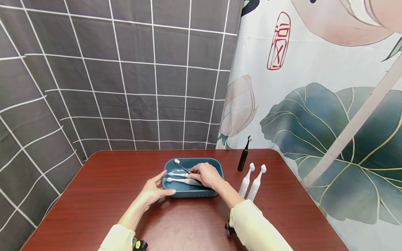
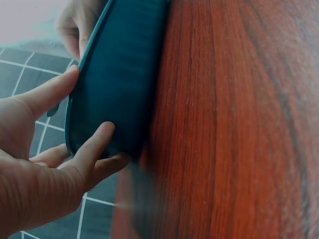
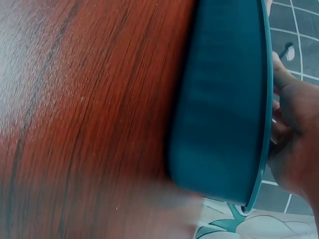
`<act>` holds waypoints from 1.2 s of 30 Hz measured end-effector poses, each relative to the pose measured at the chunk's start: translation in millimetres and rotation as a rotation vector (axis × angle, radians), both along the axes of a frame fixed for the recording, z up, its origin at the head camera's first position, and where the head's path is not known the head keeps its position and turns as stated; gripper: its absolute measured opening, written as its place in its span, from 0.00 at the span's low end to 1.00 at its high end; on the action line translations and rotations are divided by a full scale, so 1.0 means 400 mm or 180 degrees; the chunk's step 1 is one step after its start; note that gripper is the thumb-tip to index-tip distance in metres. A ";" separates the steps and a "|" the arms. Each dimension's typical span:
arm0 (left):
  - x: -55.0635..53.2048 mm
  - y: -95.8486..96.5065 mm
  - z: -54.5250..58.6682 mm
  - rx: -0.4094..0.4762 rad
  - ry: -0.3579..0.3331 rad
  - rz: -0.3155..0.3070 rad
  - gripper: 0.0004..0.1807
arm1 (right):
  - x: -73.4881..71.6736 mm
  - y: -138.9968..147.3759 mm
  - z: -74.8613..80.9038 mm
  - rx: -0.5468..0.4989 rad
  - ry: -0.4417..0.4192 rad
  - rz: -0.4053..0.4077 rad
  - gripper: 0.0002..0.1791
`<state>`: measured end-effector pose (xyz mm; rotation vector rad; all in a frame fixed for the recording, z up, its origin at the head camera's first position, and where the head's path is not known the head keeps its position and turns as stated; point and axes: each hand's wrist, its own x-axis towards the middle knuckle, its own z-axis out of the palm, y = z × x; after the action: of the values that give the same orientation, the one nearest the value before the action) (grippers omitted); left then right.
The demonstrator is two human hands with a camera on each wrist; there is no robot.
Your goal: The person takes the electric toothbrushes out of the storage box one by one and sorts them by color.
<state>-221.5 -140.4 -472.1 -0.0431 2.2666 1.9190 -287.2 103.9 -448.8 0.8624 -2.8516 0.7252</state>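
Note:
A blue-green plastic bin (image 1: pixel 194 194) sits on the table with its long side toward me. Inside it lie two white toothbrushes, a rear one (image 1: pixel 177 174) and a front one (image 1: pixel 185 180). My right hand (image 1: pixel 205 175) reaches into the bin and pinches a dark-handled toothbrush (image 1: pixel 183 166), its white bristle head slanting up to the left; the lower handle is hidden by the fingers. My left hand (image 1: pixel 154 190) holds the bin's left end, thumb on the front rim. In the left wrist view, the left fingers (image 2: pixel 94 142) lie against the outer wall.
Right of the bin stand two white electric toothbrushes, one (image 1: pixel 245 183) beside the other (image 1: pixel 255 183), partly behind the right forearm. A black electric toothbrush (image 1: pixel 243 158) stands farther back. The red-brown wooden table (image 1: pixel 103 195) meets a gray grid curtain and a floral curtain.

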 end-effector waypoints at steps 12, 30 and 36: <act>0.004 0.001 0.000 0.0020 0.0085 -0.0055 0.54 | 0.020 0.023 0.012 -0.0083 0.0122 0.0155 0.14; 0.003 -0.001 0.008 0.0078 0.0064 -0.0060 0.54 | 0.074 0.067 0.062 -0.0905 0.0698 -0.0061 0.14; -0.001 0.001 0.002 0.0104 0.0035 -0.0043 0.55 | 0.102 0.090 0.086 -0.1326 0.0788 0.0025 0.13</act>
<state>-222.1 -140.1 -471.2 -0.0132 2.2360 1.9538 -246.5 139.9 -414.2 0.8285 -2.3604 1.0768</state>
